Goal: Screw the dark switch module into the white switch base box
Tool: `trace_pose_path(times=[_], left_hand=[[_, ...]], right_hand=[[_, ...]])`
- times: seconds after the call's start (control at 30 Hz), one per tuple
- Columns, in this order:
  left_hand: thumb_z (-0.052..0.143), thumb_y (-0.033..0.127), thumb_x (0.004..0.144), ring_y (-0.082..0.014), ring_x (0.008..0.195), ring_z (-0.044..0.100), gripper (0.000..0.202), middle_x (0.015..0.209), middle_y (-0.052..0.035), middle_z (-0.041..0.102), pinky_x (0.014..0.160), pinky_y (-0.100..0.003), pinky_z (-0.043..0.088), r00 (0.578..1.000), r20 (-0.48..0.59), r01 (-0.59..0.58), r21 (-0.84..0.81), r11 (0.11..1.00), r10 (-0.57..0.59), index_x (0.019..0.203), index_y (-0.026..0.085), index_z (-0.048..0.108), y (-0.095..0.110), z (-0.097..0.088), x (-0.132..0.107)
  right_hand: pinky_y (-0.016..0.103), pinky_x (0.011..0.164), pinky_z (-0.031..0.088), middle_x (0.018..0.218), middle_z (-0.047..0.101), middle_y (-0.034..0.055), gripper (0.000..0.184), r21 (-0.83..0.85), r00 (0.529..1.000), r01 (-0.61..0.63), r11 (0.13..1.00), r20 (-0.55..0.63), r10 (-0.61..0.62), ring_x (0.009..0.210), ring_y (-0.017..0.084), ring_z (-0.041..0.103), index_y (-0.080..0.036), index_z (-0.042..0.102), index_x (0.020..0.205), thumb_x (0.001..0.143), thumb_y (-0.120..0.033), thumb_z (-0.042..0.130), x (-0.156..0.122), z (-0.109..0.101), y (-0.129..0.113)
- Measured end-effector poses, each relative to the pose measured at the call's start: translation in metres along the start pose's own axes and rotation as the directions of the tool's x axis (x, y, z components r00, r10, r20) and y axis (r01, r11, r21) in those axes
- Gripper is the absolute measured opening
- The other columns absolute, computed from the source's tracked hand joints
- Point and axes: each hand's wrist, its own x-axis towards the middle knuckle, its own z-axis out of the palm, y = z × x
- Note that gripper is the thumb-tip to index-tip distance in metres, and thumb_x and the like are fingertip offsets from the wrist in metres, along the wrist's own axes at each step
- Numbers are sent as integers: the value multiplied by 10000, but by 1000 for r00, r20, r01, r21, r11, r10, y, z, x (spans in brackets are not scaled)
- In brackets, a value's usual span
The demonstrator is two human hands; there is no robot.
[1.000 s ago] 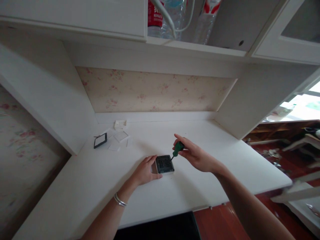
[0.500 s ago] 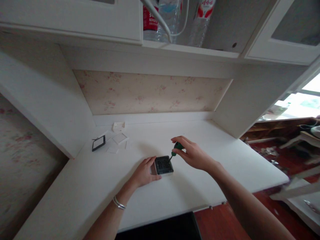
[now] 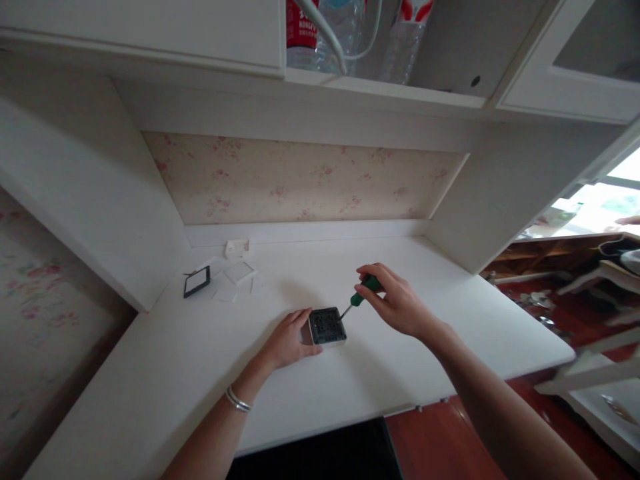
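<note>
On the white desktop sits a small square box (image 3: 327,325), dark inside with a pale outer wall; its exact kind is hard to make out. My left hand (image 3: 290,339) grips its left side, thumb at the near edge and fingers at the far corner. A screwdriver (image 3: 367,289) with a green handle is held in my right hand (image 3: 397,300), fingers closed round the handle. Its metal shaft slants down to the left, and the tip meets the box's right inner edge. Small details inside the box are too dark to tell.
A black square frame (image 3: 197,281) lies at the desk's back left. Beside it are thin clear square pieces (image 3: 240,272) and a small white piece (image 3: 237,249). Above, an open shelf holds plastic bottles (image 3: 406,43) and a hanging white cable (image 3: 330,40). Side panels bound the desk.
My right hand has moved a little right, and the screwdriver leans over more, its tip still at the box's right edge. My left hand keeps its grip. The view has tilted slightly down.
</note>
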Motion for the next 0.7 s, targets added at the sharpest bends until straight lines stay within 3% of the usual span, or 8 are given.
trace_pose_path(times=[0.7], left_hand=[[710, 547, 635, -286, 1275, 390, 906, 1400, -106, 421, 1069, -400, 319, 1000, 8, 18, 4, 1000, -18, 1387, 189, 355, 0, 1, -1]], right_hand=[[341, 744, 494, 1007, 582, 100, 296, -71, 998, 63, 995, 17, -62, 856, 195, 615, -210, 484, 1185, 919, -329, 431, -2, 4, -3]])
